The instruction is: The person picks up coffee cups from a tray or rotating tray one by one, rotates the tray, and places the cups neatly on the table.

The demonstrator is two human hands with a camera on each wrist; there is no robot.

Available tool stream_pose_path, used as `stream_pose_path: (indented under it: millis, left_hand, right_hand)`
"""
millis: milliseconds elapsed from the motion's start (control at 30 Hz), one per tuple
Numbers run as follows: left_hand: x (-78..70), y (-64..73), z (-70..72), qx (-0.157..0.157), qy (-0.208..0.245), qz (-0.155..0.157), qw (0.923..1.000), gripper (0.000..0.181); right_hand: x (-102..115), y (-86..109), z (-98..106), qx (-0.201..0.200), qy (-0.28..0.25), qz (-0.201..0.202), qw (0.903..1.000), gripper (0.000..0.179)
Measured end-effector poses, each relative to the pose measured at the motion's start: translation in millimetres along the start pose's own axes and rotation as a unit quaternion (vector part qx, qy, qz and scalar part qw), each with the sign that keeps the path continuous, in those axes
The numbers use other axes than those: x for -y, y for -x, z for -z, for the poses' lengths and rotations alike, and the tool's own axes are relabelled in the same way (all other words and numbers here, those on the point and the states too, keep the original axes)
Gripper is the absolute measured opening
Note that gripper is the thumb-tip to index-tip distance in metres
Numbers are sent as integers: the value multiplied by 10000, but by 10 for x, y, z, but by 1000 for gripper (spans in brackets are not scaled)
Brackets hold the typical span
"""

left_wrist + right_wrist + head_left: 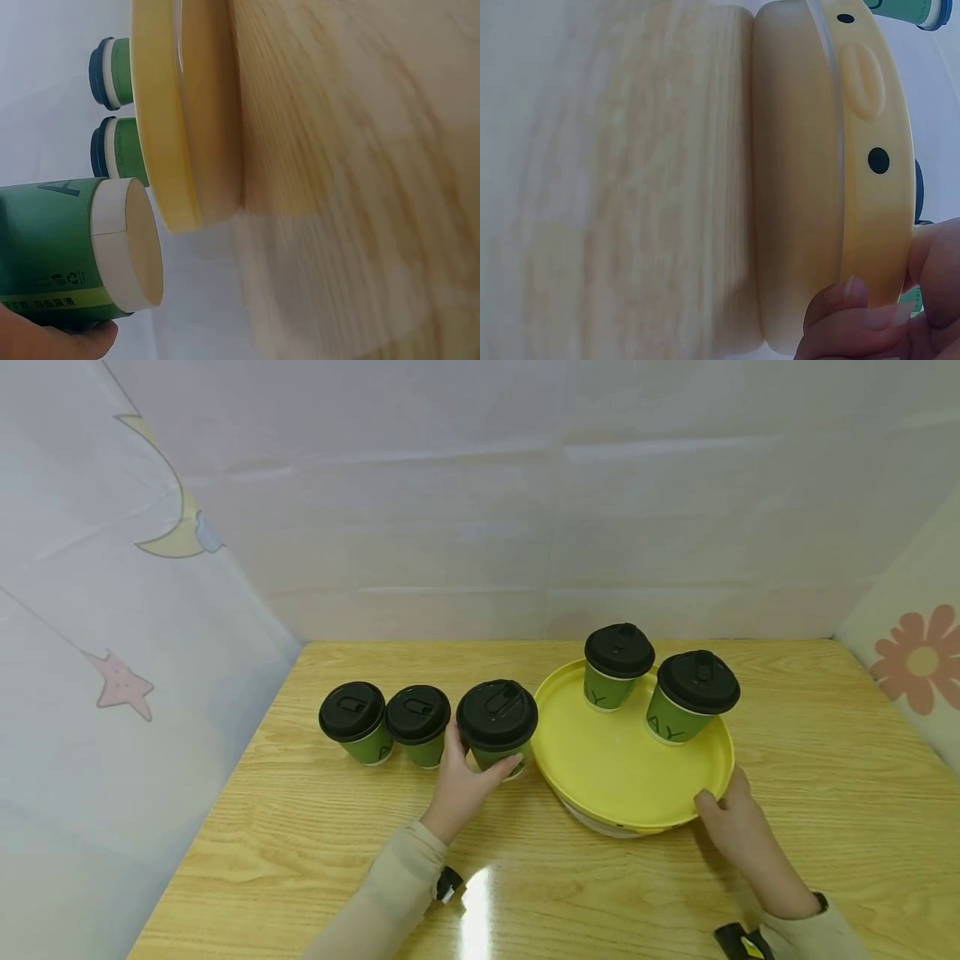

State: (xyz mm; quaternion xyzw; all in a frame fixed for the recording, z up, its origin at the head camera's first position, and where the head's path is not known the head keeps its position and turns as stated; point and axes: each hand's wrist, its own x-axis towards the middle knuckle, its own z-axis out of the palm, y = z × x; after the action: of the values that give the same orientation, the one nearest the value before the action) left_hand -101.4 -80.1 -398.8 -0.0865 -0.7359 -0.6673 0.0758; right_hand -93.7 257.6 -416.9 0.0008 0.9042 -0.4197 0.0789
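My left hand (463,789) grips a green paper cup (52,251) with a black lid (497,717), its thumb and fingers around the side. In the left wrist view the cup's pale bottom shows, raised off the wooden table beside a round yellow tray (615,768). My right hand (738,827) pinches the tray's near right rim, the thumb over the edge and fingers (847,322) against the outer side. On the tray stand two more lidded green cups, a back cup (607,687) and a right cup (672,718).
Left of the held cup, two lidded green cups, the outer cup (369,747) and inner cup (425,752), stand side by side on the wooden table (285,827). A pale round base (795,180) is under the yellow tray. Behind the table hangs a pale cloth (450,510).
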Motion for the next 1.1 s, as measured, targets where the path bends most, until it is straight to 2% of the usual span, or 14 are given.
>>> stream_pose_path:
  millis: [433,767,1100]
  left_hand:
    - [56,14,35,167,-271,-2,9995,83]
    - [94,-1,61,237,-267,235,9991,84]
    - [114,-16,81,366,-426,158,9983,86]
  right_hand:
    - [-32,-9,6,70,3,-92,9999,64]
    - [-8,-6,7,37,9,-51,10000,62]
    - [20,17,4,-8,47,-72,10000,60]
